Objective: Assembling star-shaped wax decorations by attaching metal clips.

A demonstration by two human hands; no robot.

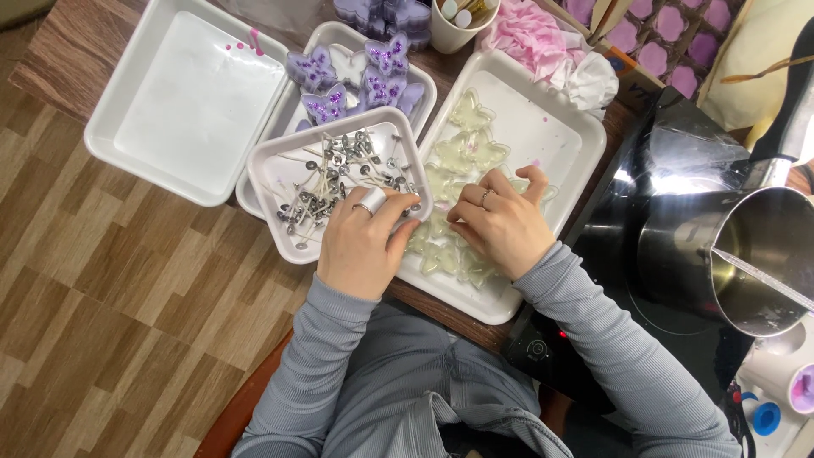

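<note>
My left hand (363, 242) rests on the near corner of a small white tray (273, 159) full of several metal-based candle wicks (339, 174); its fingers curl over the tray's rim, and whether they pinch a wick I cannot tell. My right hand (502, 222) lies on pale yellow butterfly-shaped candles (471, 151) in a larger white tray (566, 127), fingers bent and pressing on them. Both wear a ring. Grey sleeves cover both arms.
An empty white tray (182, 93) sits at the left. Behind the wick tray, another tray holds purple glitter butterfly candles (373, 76). A black induction hob (644, 254) with a steel pouring pot (755, 254) stands at the right. Pink tissue (530, 38) and a cup lie behind.
</note>
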